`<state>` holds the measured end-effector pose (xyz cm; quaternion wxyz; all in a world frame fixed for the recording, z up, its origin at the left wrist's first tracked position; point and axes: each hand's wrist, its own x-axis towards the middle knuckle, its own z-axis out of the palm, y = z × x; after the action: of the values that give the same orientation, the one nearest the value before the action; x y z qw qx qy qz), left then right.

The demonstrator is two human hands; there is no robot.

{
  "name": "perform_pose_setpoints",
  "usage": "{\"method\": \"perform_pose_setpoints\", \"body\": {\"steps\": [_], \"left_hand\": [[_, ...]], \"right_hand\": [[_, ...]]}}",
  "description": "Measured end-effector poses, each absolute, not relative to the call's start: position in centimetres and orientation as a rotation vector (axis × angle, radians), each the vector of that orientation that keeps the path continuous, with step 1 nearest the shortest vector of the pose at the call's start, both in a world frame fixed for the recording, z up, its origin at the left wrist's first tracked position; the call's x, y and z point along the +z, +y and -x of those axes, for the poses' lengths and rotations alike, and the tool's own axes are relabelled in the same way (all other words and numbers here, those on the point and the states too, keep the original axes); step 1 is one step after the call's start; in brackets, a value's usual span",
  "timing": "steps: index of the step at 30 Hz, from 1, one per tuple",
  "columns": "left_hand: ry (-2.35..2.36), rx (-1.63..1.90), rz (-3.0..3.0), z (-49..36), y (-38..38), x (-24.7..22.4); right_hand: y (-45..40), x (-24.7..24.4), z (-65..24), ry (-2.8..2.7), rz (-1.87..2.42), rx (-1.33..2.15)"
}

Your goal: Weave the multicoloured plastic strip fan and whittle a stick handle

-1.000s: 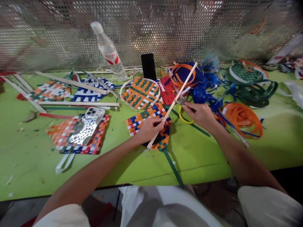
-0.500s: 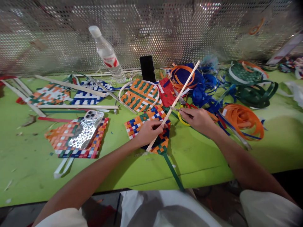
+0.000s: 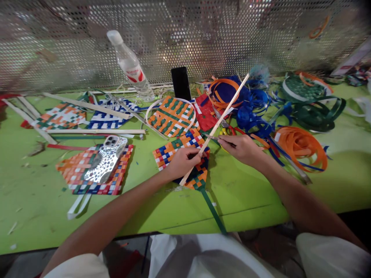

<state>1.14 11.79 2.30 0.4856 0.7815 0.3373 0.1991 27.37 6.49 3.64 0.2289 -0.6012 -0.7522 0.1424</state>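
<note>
My left hand (image 3: pixel 184 162) is closed around the lower part of a pale wooden strip (image 3: pixel 228 105), which slants up to the right. Pinched in my right hand (image 3: pixel 242 146) is a small knife (image 3: pixel 211 136); its thin grey blade meets the strip just above my left hand, and the handle is mostly hidden in my fingers. Under the strip and my left hand lies a woven multicoloured fan-shaped piece (image 3: pixel 165 150), with a green band (image 3: pixel 213 210) trailing toward the table's front edge. Red-handled scissors (image 3: pixel 224 122) lie just behind the strip.
A patterned phone (image 3: pixel 107 160) rests on another woven piece (image 3: pixel 72 166) at left. A water bottle (image 3: pixel 131 67) and a dark phone (image 3: pixel 181 83) stand by the perforated metal screen (image 3: pixel 203 34). Coils of orange (image 3: pixel 301 146), blue and green strapping crowd the right side.
The upper end of the wooden strip has swung slightly right. The knife blade has shifted slightly down along the strip, and my left hand keeps its hold.
</note>
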Motion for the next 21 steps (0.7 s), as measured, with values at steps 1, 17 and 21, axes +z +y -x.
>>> {"method": "perform_pose_setpoints", "body": {"steps": [1,17,21], "left_hand": [[0.817,0.484,-1.905,-1.12,11.83,2.24],[0.796,0.471,-1.925,-0.89,11.83,2.30],[0.802,0.471,-1.927,-0.85,11.83,2.30]], "right_hand": [[6.51,3.61,-27.39,-2.072,1.659,0.386],[6.36,3.80,-27.09,-2.045,1.680,0.410],[6.35,3.83,-27.02,-2.040,1.677,0.417]]}}
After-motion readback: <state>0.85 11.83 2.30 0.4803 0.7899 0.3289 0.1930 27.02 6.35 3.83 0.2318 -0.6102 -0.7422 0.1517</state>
